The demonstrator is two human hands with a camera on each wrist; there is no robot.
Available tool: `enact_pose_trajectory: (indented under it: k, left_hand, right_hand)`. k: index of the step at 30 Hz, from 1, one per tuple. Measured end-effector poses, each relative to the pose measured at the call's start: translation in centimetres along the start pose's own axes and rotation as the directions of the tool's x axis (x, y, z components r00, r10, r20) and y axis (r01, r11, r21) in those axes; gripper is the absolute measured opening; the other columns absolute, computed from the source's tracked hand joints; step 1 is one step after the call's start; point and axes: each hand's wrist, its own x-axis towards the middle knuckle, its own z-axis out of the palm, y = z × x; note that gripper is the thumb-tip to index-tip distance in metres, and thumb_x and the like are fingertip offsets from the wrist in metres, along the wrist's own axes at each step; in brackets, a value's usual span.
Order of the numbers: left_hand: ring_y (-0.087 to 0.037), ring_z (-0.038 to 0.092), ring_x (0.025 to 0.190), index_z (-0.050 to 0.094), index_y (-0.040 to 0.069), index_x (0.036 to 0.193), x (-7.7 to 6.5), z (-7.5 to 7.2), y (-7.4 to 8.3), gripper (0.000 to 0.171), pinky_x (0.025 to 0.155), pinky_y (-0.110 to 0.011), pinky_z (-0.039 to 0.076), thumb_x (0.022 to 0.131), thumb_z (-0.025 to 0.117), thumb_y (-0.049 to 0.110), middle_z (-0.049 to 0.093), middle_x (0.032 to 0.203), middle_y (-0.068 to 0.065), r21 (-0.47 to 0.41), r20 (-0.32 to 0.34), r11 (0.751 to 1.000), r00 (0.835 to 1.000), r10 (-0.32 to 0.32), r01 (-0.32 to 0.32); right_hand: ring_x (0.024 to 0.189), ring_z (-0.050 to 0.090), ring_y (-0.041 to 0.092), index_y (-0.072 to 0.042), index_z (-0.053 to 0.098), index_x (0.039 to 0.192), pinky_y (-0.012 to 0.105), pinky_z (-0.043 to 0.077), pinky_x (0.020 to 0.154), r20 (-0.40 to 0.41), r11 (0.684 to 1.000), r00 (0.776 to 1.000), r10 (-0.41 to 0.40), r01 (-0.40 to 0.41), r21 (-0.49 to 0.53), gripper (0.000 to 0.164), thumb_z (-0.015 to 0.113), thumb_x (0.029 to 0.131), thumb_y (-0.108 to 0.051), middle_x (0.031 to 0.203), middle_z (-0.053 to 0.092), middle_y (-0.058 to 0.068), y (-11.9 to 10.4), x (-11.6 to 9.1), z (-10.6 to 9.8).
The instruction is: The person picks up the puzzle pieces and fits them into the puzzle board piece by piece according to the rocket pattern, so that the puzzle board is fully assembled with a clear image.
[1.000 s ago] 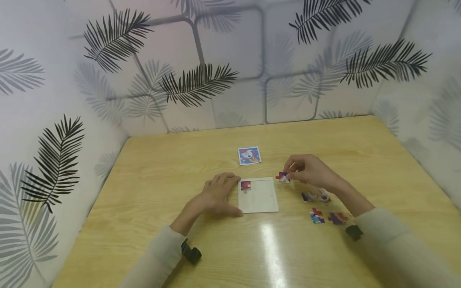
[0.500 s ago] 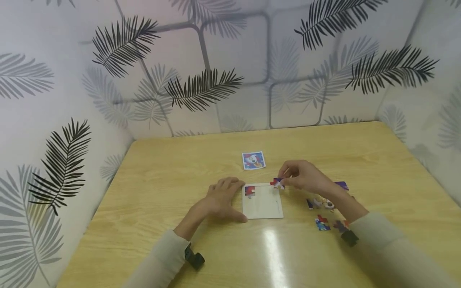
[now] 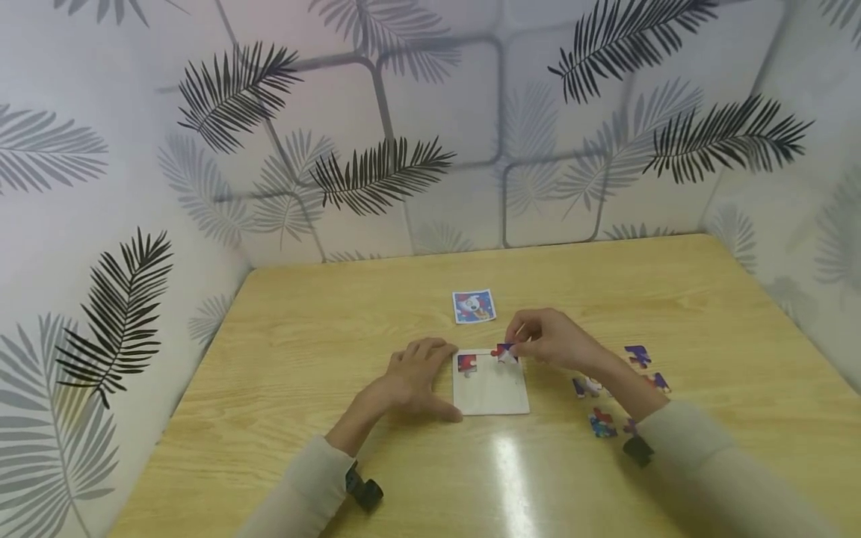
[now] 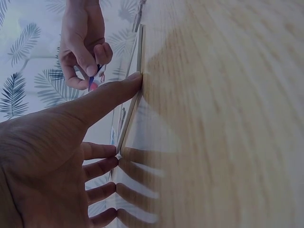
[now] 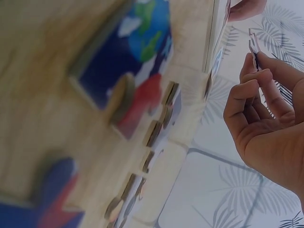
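A white square puzzle tray [image 3: 486,396] lies flat on the table, with one red-and-blue puzzle piece [image 3: 467,364] in its far left corner. My left hand [image 3: 417,379] steadies the tray's left side, thumb [image 4: 128,84] against the edge and fingers spread with their tips on the tabletop. Over the far right corner of the tray, my right hand [image 3: 548,341] pinches a red, purple and white puzzle piece [image 3: 506,354] between thumb and fingers. In the right wrist view that piece [image 5: 253,43] appears edge-on; whether it touches the tray cannot be told.
Several loose puzzle pieces [image 3: 602,424] lie right of the tray, some partly hidden under the right forearm. One purple piece [image 3: 637,356] lies beyond that arm. A small picture card [image 3: 474,307] lies behind the tray. A patterned wall [image 3: 430,112] borders the table's far edge.
My right hand has carried the pinched puzzle piece leftward, from beside the tray to above its far right corner. My left hand has kept its place at the tray.
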Motion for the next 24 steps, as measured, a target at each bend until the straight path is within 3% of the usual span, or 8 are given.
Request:
enact_pose_trajectory:
  k: [24]
  left_hand:
    - [-0.031, 0.023, 0.149, 0.032, 0.023, 0.156, 0.0, 0.1, -0.3, 0.106, 0.117, -0.057, 0.025, 0.070, 0.080, 0.063, 0.028, 0.160, -0.004, 0.011, 0.002, 1.000, 1.000, -0.005, 0.005]
  right_hand:
    - [0.081, 0.062, 0.018, -0.011, 0.068, 0.093, 0.030, 0.049, 0.069, 0.008, 0.995, 1.000, 0.016, -0.016, -0.095, 0.008, 0.074, 0.087, -0.007, 0.093, 0.071, 0.006, -0.8, 1.0, 1.8]
